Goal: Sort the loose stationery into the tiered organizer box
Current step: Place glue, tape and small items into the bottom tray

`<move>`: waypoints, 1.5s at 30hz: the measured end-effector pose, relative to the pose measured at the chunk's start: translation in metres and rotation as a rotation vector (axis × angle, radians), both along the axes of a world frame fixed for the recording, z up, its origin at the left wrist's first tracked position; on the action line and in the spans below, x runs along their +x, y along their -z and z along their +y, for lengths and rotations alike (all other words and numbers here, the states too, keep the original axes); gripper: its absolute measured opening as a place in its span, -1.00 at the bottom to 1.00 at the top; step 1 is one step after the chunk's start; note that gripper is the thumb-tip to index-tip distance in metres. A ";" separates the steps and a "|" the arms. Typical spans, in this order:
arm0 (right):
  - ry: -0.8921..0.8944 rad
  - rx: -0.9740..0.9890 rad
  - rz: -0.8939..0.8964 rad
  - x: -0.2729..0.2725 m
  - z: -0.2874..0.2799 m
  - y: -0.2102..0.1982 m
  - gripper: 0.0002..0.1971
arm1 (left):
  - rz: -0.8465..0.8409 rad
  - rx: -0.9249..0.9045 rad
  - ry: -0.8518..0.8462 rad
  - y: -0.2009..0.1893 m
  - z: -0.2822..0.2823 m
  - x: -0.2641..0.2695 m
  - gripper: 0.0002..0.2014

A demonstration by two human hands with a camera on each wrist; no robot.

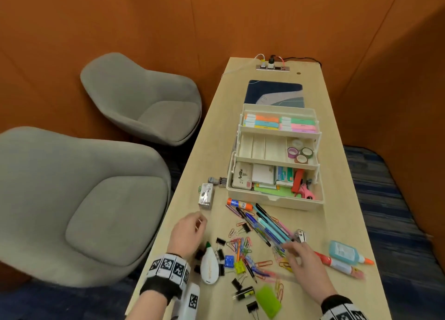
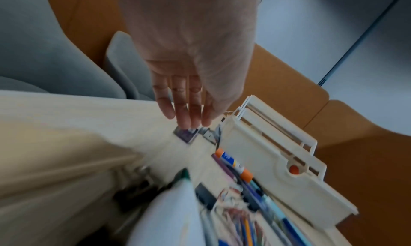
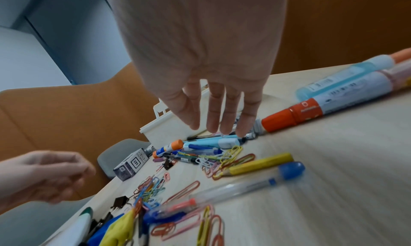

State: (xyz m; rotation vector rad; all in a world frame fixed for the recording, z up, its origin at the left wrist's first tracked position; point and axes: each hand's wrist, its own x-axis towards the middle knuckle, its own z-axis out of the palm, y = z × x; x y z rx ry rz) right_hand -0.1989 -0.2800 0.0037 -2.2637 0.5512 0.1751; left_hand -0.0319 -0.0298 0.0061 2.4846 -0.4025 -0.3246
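The cream tiered organizer box (image 1: 274, 200) stands open mid-table, with tape rolls (image 1: 301, 152) in its middle tier. In front of it lie loose pens (image 1: 265, 226), paper clips (image 1: 243, 245), binder clips (image 1: 220, 247), a glue stick (image 1: 239, 204) and a silver ink box (image 1: 206, 196). My left hand (image 1: 201, 223) hovers just short of the ink box (image 2: 185, 134), fingers relaxed and holding nothing. My right hand (image 1: 289, 246) reaches over the near ends of the pens (image 3: 211, 142). Its fingers (image 3: 213, 119) are straight and spread, holding nothing.
A white correction-tape dispenser (image 1: 210, 266) lies by my left wrist. A green card (image 1: 268, 301) sits near the front edge. Two glue bottles (image 1: 344, 252) lie at the right. A staple remover (image 1: 300, 235) lies beyond my right fingers. Grey chairs (image 1: 84, 199) stand left of the table.
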 end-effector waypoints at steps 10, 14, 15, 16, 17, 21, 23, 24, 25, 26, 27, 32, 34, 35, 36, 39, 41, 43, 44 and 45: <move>0.022 0.028 -0.026 0.002 0.011 0.000 -0.80 | 0.043 0.038 -0.001 0.011 -0.013 -0.009 -0.86; 0.043 0.032 -0.024 0.007 0.014 0.001 -0.80 | -0.048 0.040 -0.091 0.008 -0.031 0.002 -0.85; 0.044 0.036 -0.024 0.007 0.014 0.001 -0.79 | -0.078 0.046 -0.134 0.007 -0.036 0.008 -0.85; 0.039 0.033 -0.025 0.007 0.015 0.001 -0.79 | -0.102 0.058 -0.181 0.005 -0.040 0.014 -0.83; 0.034 0.027 -0.025 0.007 0.016 0.002 -0.79 | -0.111 0.074 -0.229 0.004 -0.044 0.021 -0.78; 0.019 0.019 -0.020 0.010 0.017 0.001 -0.80 | 0.032 0.154 -0.300 0.003 -0.058 0.054 -0.41; 0.003 0.007 -0.022 0.015 0.020 0.000 -0.80 | 0.127 0.202 -0.285 0.006 -0.062 0.068 -0.29; -0.015 0.002 -0.015 0.018 0.022 -0.003 -0.80 | 0.153 0.232 -0.266 0.009 -0.064 0.074 -0.30; -0.042 -0.001 0.002 0.023 0.025 -0.006 -0.80 | 0.173 0.259 -0.244 0.013 -0.064 0.080 -0.35; -0.075 -0.001 0.014 0.029 0.028 -0.010 -0.79 | 0.181 0.270 -0.228 0.015 -0.065 0.083 -0.43; -0.111 0.000 0.019 0.036 0.030 -0.015 -0.79 | 0.181 0.261 -0.226 0.016 -0.064 0.086 -0.51; -0.256 -0.080 -0.062 0.099 0.040 -0.046 -0.80 | 0.240 -0.021 -0.295 0.020 -0.044 0.086 -0.62; -0.262 -0.190 -0.158 0.136 0.045 -0.054 -0.79 | 0.250 -0.171 -0.341 0.022 -0.029 0.082 -0.61; -0.266 -0.264 -0.216 0.157 0.047 -0.056 -0.78 | 0.252 -0.222 -0.353 0.022 -0.020 0.079 -0.59; -0.285 -0.344 -0.261 0.178 0.050 -0.057 -0.77 | 0.248 -0.249 -0.359 0.023 -0.010 0.075 -0.57; -0.495 -0.578 -0.182 0.235 0.067 -0.049 -0.68 | 0.203 -0.227 -0.398 0.028 0.018 0.062 -0.55; -0.676 -0.741 -0.032 0.262 0.079 -0.041 -0.69 | 0.195 -0.214 -0.423 0.035 0.033 0.055 -0.55; -0.793 -0.836 0.103 0.278 0.085 -0.031 -0.63 | 0.194 -0.224 -0.417 0.038 0.044 0.051 -0.55; -0.831 -0.837 0.178 0.283 0.086 -0.025 -0.57 | 0.189 -0.230 -0.412 0.041 0.049 0.051 -0.55; -0.862 -0.836 0.251 0.286 0.087 -0.022 -0.52 | 0.185 -0.234 -0.404 0.042 0.052 0.050 -0.56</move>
